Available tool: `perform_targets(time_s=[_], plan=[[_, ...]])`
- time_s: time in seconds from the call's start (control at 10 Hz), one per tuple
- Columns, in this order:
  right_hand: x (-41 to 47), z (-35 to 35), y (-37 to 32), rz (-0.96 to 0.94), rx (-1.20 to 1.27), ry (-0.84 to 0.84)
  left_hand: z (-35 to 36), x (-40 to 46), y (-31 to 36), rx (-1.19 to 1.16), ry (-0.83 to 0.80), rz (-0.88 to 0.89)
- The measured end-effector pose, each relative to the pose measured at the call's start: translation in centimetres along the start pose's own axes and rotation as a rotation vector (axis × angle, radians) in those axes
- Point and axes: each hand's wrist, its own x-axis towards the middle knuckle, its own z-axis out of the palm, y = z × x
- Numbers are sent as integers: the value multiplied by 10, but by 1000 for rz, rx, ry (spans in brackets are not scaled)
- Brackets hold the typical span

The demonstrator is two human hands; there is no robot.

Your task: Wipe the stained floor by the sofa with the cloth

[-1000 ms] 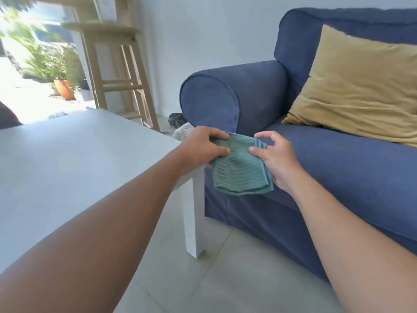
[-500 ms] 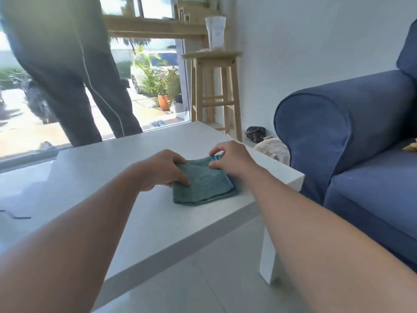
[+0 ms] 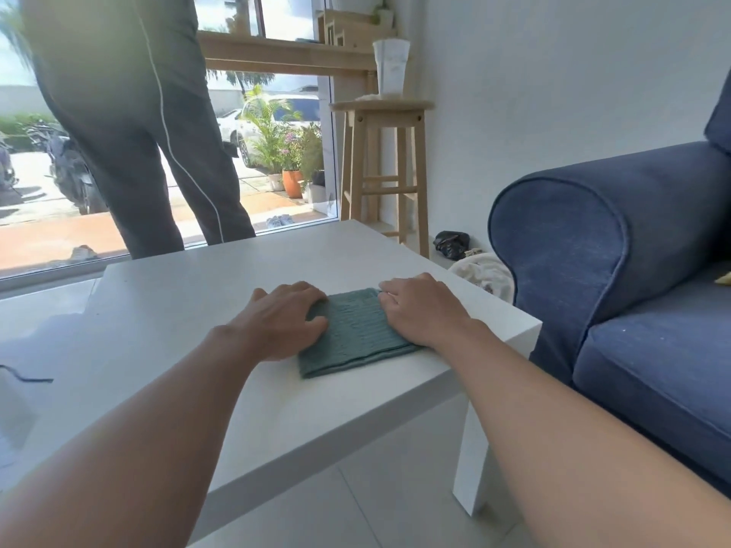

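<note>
Folded teal ribbed cloth is lying flat at frame centre on the white worktop; left hand and right hand are pressing its sides, fingers uncurled, gripping nothing; next, judged: pinching both edges evenly, keeping folds stacked.

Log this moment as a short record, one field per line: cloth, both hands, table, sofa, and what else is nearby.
cloth: teal cloth, folded flat on the table
left hand: resting on the cloth's left edge
right hand: resting on the cloth's right edge
table: white, low
sofa: blue, right of the table
nearby: wooden stool by the wall; another person's legs at the window
</note>
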Motion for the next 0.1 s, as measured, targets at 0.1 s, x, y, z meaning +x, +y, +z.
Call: perform_targets(time_s=[0.1], plan=[[-13, -29, 28, 123, 45, 156, -10, 22, 15, 71, 61, 75]])
